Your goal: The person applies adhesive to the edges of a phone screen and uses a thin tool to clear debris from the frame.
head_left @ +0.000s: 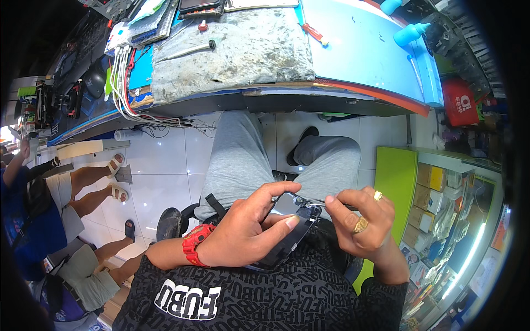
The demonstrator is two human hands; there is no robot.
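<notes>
My left hand (243,234) is closed around a black phone (286,237) with its back off, held tilted over my lap. The thumb presses on its dark inner side, and the fingers wrap the far edge. Small inner parts show at the phone's upper end. There my right hand (361,220), with rings on it, pinches a thin metal tool (317,201) that looks like tweezers. Its tip is at the phone's upper corner; whether it grips a part is too small to tell.
Ahead stands a workbench with a stained grey mat (237,52) and a pale blue mat (359,60). A red screwdriver (315,34), a blue bottle (411,34) and white cables (118,83) lie or stand there. A glass display case (425,220) is at right; people sit at left.
</notes>
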